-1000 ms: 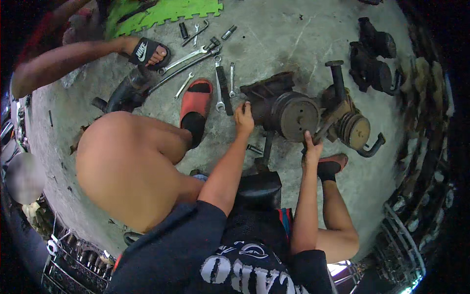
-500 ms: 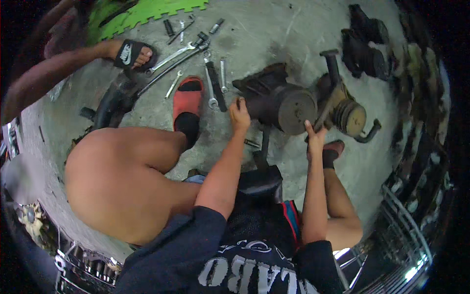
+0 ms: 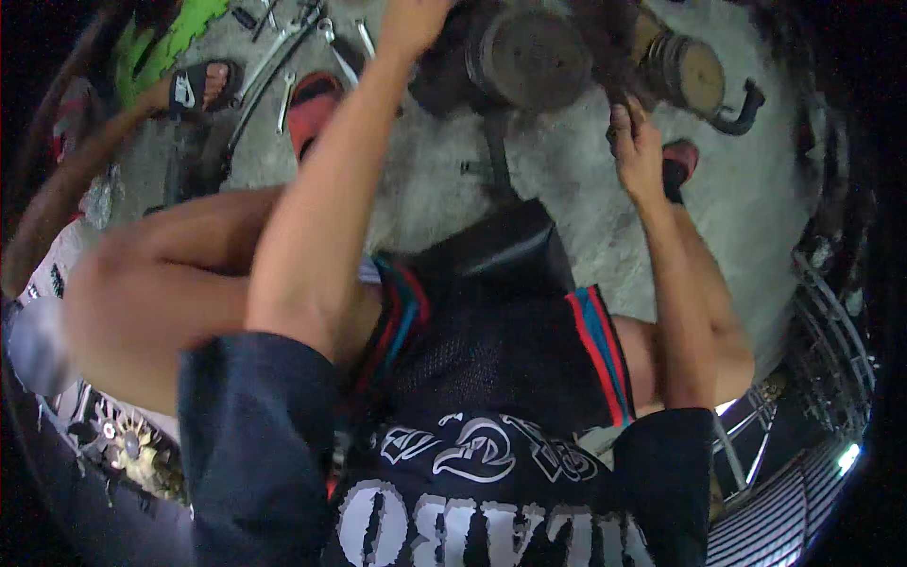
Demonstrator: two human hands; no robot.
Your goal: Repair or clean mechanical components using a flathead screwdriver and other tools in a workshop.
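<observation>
My left hand [image 3: 416,24] reaches to the top edge, beside the dark end of a round metal machine part. It is blurred and its fingers are cut off by the frame. The part carries a broad, grimy pulley-like disc [image 3: 539,61]. To its right is a second unit with a grooved pulley [image 3: 687,74]. My right hand [image 3: 640,156] is closed, its fingers curled at the lower end of a dark metal bracket [image 3: 616,83] between the two units. The exact contact is dim.
Several wrenches [image 3: 283,52] lie on the concrete at upper left, near another person's sandalled foot [image 3: 203,87]. A low black seat [image 3: 505,246] is between my legs. A bent dark pipe [image 3: 744,109] extends right of the pulley. Metal racks [image 3: 831,331] line the right side.
The view has tilted down, so the machine parts appear higher. My left arm has reached farther forward. My right hand has come off the broad disc's edge, its fingers now curled at the bracket.
</observation>
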